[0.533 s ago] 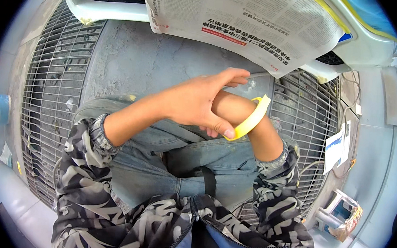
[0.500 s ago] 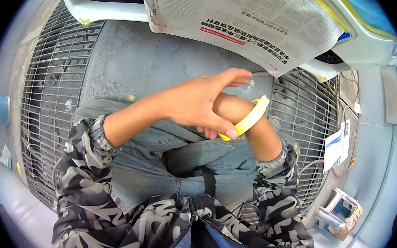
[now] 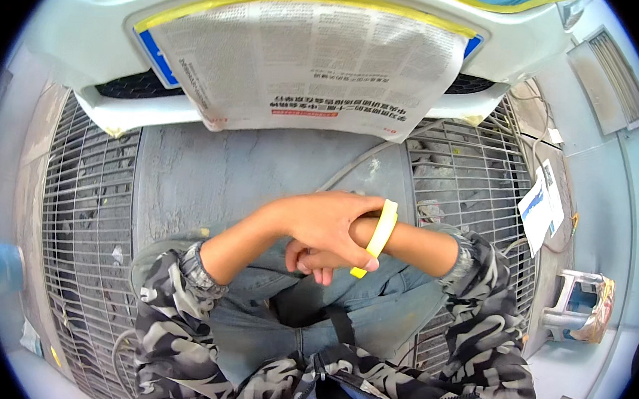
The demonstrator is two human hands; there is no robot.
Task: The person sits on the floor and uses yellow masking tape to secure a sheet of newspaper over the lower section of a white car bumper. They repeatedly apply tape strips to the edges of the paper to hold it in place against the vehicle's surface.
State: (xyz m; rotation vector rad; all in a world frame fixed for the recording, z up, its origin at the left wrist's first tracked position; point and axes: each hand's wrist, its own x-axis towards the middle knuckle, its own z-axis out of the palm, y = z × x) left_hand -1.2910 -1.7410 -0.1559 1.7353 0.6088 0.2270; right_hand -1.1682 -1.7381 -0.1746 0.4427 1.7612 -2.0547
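Between floor grates (image 3: 94,204) by pale walls (image 3: 610,194), left fingers (image 3: 368,202) pinch a yellow ring (image 3: 384,231) round right forearm (image 3: 422,247) (right fingers' (image 3: 295,258) state unclear)

The head view comes from the left one of two fisheye cameras worn side by side on the person's head. It looks steeply down past the chest, facing forward, upright and unmirrored. The jacket (image 3: 181,331) fills the lower edge, close to the lens; the left hand (image 3: 324,219) sits near mid-frame, and the white bumper (image 3: 499,60) spans the top. Floor gratings (image 3: 86,211) bow toward the round, dark rim.
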